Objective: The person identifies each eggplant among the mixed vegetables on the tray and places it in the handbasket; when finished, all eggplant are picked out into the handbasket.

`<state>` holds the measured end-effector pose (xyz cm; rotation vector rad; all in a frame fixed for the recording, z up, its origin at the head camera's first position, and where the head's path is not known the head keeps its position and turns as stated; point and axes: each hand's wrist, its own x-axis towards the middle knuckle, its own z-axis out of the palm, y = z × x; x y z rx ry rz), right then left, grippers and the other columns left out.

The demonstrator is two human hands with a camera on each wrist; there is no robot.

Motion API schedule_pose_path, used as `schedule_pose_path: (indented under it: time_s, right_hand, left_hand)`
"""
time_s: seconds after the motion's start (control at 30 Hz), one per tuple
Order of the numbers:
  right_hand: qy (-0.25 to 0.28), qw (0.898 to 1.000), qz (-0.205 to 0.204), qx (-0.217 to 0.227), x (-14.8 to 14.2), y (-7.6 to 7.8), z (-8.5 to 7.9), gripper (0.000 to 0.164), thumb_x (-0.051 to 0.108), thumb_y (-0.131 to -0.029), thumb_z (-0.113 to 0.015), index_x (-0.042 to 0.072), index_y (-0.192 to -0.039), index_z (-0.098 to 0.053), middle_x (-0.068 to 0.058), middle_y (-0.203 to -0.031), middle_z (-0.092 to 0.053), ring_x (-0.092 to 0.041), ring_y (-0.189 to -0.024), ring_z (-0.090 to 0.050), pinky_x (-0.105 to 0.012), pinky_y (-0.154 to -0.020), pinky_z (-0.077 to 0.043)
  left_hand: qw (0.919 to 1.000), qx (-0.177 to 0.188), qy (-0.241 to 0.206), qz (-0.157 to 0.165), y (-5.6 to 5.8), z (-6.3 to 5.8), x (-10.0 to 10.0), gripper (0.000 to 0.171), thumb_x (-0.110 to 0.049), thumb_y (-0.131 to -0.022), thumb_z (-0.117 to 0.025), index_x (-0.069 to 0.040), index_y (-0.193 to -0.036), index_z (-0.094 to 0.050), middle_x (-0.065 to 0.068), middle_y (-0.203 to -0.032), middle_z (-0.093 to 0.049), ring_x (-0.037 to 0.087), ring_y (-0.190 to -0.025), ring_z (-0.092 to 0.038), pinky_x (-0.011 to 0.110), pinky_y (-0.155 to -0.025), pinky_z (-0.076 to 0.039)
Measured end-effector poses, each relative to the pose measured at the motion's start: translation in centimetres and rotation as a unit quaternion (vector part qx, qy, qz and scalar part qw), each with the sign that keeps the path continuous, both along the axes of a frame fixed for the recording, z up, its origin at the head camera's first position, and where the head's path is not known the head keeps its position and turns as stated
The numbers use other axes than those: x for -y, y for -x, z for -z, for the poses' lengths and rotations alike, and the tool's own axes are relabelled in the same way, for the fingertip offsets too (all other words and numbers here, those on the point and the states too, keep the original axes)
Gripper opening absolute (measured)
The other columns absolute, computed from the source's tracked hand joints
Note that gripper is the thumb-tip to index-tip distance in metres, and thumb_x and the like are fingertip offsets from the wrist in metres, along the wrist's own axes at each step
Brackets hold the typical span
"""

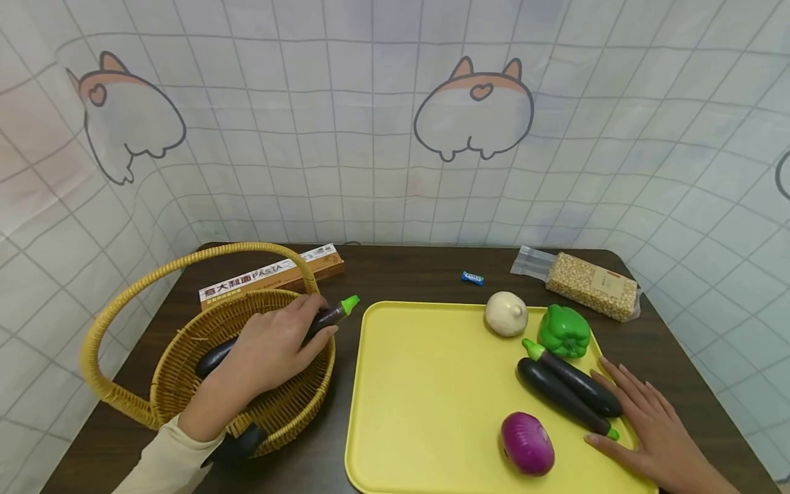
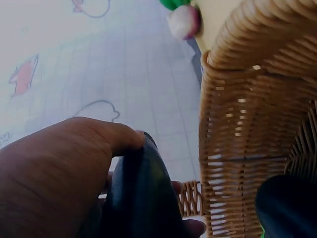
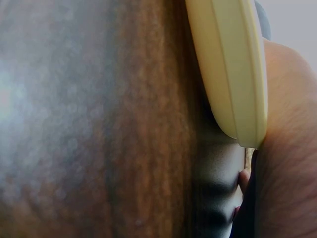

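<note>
My left hand is over the wicker basket and grips a dark purple eggplant, whose green stem end points up to the right past the rim. The left wrist view shows thumb and fingers around this eggplant. Another eggplant lies inside the basket, partly covered by my hand in the head view. My right hand rests at the right edge of the yellow tray, fingers extended, beside two eggplants lying side by side.
The tray also bears a white onion, a green bell pepper and a purple onion. Behind it lie a small blue packet and a bag of grains. A pasta box stands behind the basket, whose tall handle arches upward.
</note>
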<state>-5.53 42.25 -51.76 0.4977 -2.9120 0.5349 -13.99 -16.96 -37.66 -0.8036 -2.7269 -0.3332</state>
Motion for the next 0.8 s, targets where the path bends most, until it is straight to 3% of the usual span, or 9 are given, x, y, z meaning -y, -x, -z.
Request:
schedule_pose_path:
  time_s: [0.23, 0.37, 0.53, 0.8]
  right_hand:
    - [0.001, 1.0, -0.001, 0.003, 0.1, 0.1, -0.2, 0.093, 0.044, -0.091, -0.081, 0.022, -0.168, -0.032, -0.001, -0.175, -0.014, -0.03, -0.16, -0.008, -0.053, -0.121, 0.013]
    - [-0.001, 1.0, 0.0, 0.002, 0.0, 0.0, -0.1, 0.093, 0.045, -0.091, -0.081, 0.021, -0.167, -0.033, -0.001, -0.175, -0.014, -0.03, -0.16, -0.008, -0.053, -0.121, 0.013]
    - [-0.004, 1.0, 0.005, 0.002, -0.1, 0.0, -0.2, 0.093, 0.045, -0.091, -0.081, 0.021, -0.167, -0.033, 0.0, -0.176, -0.013, -0.03, -0.16, -0.007, -0.053, -0.121, 0.014]
    - [0.005, 1.0, -0.001, 0.004, 0.1, -0.1, -0.3, 0.092, 0.043, -0.091, -0.081, 0.021, -0.167, -0.034, -0.002, -0.175, -0.015, -0.032, -0.16, -0.008, -0.055, -0.121, 0.013]
  left_hand:
    - [0.9988, 0.035, 0.016, -0.03, -0.7, 0.0, 1.5, 0.031, -0.034, -0.105, -0.067, -0.008, -0.119, -0.057, -0.002, -0.082, -0.05, 0.011, -0.055, -0.045, 0.031, -0.044, -0.034]
    - [0.9971, 0.053, 0.03, -0.046, -0.9, 0.3, 2.4, 0.028, -0.033, -0.104, -0.069, -0.01, -0.11, -0.055, -0.003, -0.078, -0.046, 0.012, -0.053, -0.043, 0.032, -0.044, -0.032]
    - [0.9945, 0.089, 0.031, -0.046, -1.2, 0.5, 3.2, 0.027, -0.031, -0.103, -0.071, -0.011, -0.103, -0.052, -0.003, -0.073, -0.043, 0.013, -0.054, -0.041, 0.032, -0.045, -0.031]
    - [0.9866, 0.145, 0.053, -0.052, -1.3, 0.7, 3.6, 0.029, -0.03, -0.1, -0.074, -0.009, -0.105, -0.054, -0.002, -0.075, -0.049, 0.015, -0.059, -0.046, 0.036, -0.051, -0.04]
